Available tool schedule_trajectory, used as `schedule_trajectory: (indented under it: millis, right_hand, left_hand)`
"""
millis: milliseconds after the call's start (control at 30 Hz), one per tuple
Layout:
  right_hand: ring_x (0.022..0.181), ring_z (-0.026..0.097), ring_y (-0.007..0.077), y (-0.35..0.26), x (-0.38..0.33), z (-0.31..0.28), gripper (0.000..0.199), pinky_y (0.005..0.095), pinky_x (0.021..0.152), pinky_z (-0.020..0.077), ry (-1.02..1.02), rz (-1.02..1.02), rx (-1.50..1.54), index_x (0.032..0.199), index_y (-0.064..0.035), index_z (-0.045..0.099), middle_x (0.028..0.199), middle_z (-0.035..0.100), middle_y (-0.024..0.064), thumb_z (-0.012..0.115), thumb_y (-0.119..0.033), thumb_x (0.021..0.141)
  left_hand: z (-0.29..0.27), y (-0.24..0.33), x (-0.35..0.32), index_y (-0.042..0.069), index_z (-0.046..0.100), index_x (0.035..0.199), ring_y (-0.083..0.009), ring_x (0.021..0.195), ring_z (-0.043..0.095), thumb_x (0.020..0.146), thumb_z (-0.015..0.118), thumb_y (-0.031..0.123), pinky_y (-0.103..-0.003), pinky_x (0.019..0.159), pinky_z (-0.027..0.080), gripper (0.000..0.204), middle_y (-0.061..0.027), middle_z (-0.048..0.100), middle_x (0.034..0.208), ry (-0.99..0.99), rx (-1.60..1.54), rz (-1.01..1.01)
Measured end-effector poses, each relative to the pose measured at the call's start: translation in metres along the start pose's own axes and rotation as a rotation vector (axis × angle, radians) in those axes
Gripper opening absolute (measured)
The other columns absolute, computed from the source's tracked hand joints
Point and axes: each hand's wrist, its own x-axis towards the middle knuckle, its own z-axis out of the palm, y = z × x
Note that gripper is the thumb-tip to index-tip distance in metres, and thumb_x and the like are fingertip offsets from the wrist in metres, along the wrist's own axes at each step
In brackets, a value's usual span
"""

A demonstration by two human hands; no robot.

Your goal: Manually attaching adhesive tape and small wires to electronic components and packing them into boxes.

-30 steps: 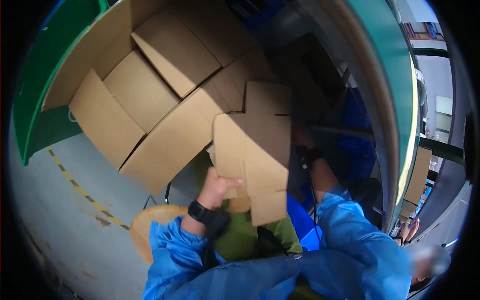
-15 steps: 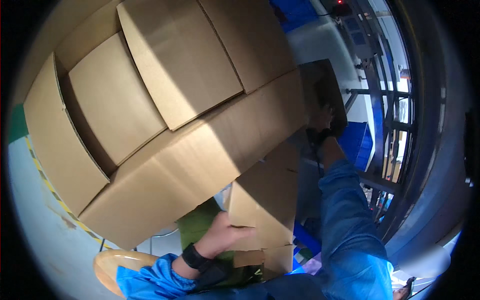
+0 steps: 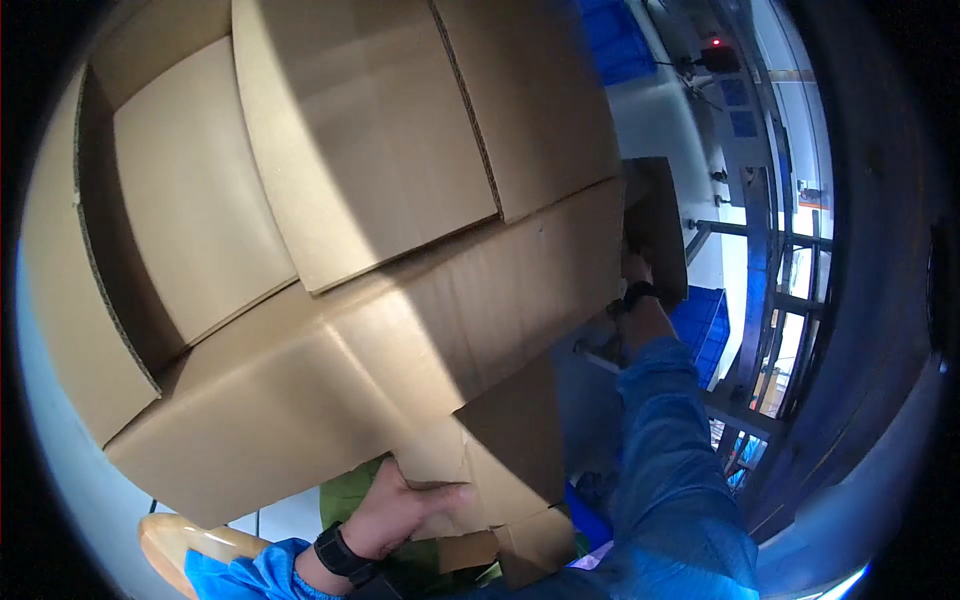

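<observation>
A large brown cardboard box lies tilted across the view, its top flaps partly folded over and a gap showing at the left. My left hand grips a lower flap hanging from the box's near side. Its thumb lies across the cardboard; the other fingers are hidden behind. At the box's right end, my right hand reaches into the shade between the box and a darker end flap. Its fingers are mostly hidden there.
A round wooden stool seat stands at the lower left, beside green material. Blue crates sit beyond my right arm, with another blue bin at the top. A dark metal frame runs along the right.
The box has shifted toward me and left in the view. My left hand has moved left and down with the flap. My right hand has moved lower, along the box's right end.
</observation>
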Motion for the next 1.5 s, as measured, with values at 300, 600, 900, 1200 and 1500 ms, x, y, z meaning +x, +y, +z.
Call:
schedule_trajectory:
  millis: [300, 600, 900, 1200, 1500]
  right_hand:
    - [0.108, 0.055, 0.0321, -0.101, -0.283, -0.074, 0.047, 0.037, 0.096, 0.0416, -0.336, -0.17, -0.124, 0.126, -0.0088, 0.05, 0.122, 0.055, 0.0153, 0.058, -0.03, 0.086]
    - [0.118, 0.047, 0.0285, -0.081, -0.394, -0.134, 0.057, 0.0351, 0.102, 0.033, -0.222, -0.072, 0.598, 0.132, -0.0069, 0.044, 0.129, 0.05, 0.0137, 0.063, -0.021, 0.08]
    - [0.116, 0.048, 0.0236, -0.053, -0.293, -0.117, 0.067, 0.0324, 0.1, 0.0359, -0.377, -0.216, 0.811, 0.137, -0.0044, 0.038, 0.131, 0.048, 0.012, 0.061, 0.0, 0.074]
    - [0.114, 0.05, 0.0278, -0.114, -0.179, -0.034, 0.056, 0.0371, 0.098, 0.0389, -0.584, -0.332, 0.357, 0.132, -0.0033, 0.044, 0.127, 0.052, 0.0151, 0.06, -0.006, 0.078]
    - [0.114, 0.051, 0.0294, -0.202, -0.202, 0.071, 0.053, 0.0386, 0.098, 0.0393, -0.422, -0.514, -0.083, 0.131, -0.0033, 0.045, 0.126, 0.053, 0.0159, 0.059, -0.007, 0.08]
  left_hand:
    - [0.029, -0.005, -0.009, 0.003, 0.059, 0.11, -0.0127, 0.091, 0.058, 0.075, 0.072, 0.008, -0.028, 0.082, 0.046, 0.038, -0.0026, 0.063, 0.101, -0.146, 0.041, -0.042]
    - [0.075, -0.065, 0.073, -0.001, 0.062, 0.104, -0.0174, 0.092, 0.061, 0.079, 0.065, 0.007, -0.031, 0.076, 0.051, 0.026, -0.0085, 0.065, 0.102, -0.174, 0.252, 0.273]
    - [0.079, -0.107, 0.135, -0.003, 0.061, 0.104, -0.0197, 0.082, 0.063, 0.078, 0.069, 0.015, -0.032, 0.071, 0.051, 0.033, -0.0117, 0.068, 0.089, -0.182, 0.663, -0.412]
    - [0.021, -0.044, 0.146, 0.004, 0.047, 0.125, -0.0388, 0.101, 0.055, 0.07, 0.058, 0.012, -0.046, 0.088, 0.047, 0.056, -0.0281, 0.047, 0.122, 0.184, 1.471, 0.245]
    - [-0.005, -0.047, 0.185, 0.0, 0.044, 0.125, -0.0409, 0.11, 0.05, 0.073, 0.058, 0.018, -0.045, 0.098, 0.038, 0.057, -0.0274, 0.051, 0.119, -0.065, 1.334, 0.252]
